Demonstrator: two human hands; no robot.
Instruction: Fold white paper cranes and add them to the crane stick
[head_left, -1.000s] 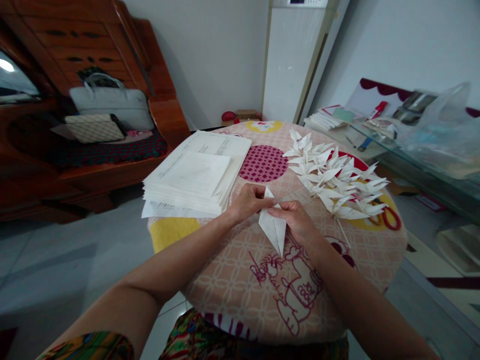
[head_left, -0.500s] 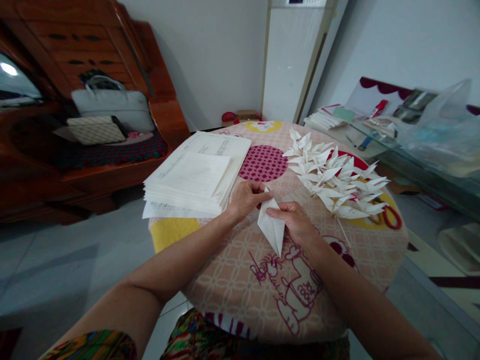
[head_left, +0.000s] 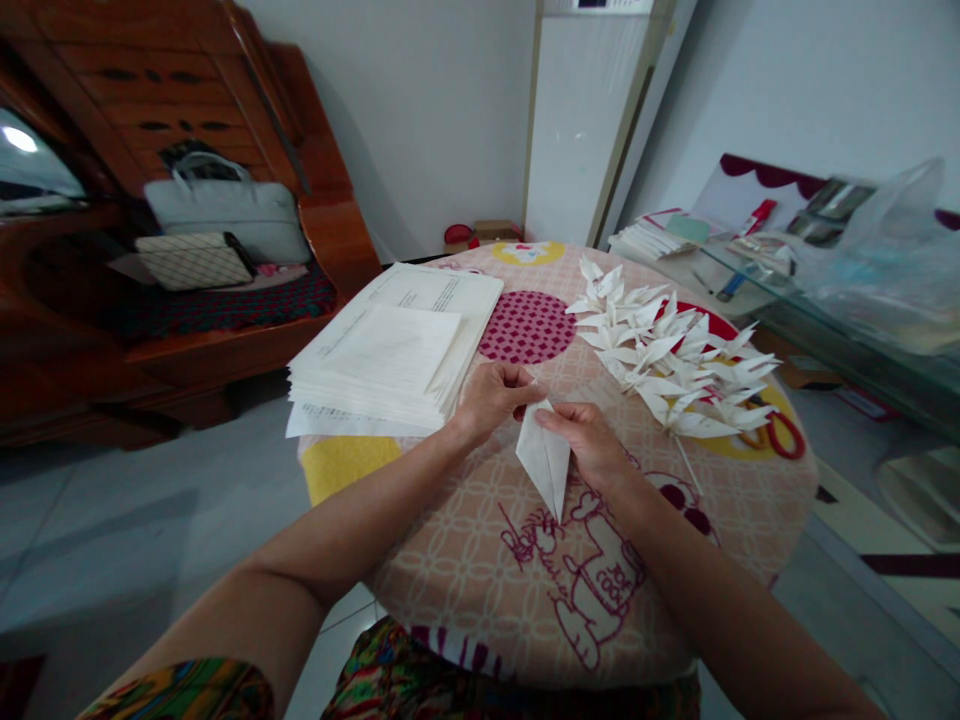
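Between my two hands is a folded piece of white paper (head_left: 545, 455), a narrow diamond with its lower tip pointing toward me. My left hand (head_left: 495, 398) pinches its upper tip, and the fingertips cover part of that end. The thumb of my right hand (head_left: 591, 440) lies across the paper's upper right side, fingers behind it. A stack of white paper (head_left: 375, 400) with smaller squares (head_left: 397, 345) on top is left of my hands. On the right lies a cluster of folded paper cranes (head_left: 667, 350).
Red-handled scissors (head_left: 784, 436) lie partly under the cranes at the right edge of the round table (head_left: 465, 560). A glass shelf (head_left: 840, 340) with a plastic bag (head_left: 885, 270) stands beyond. A wooden bench (head_left: 330, 240) with bags is at left.
The folded paper's upper tip has bent down or become covered by my left fingers, so its top looks shorter. Both hands stay in nearly the same place.
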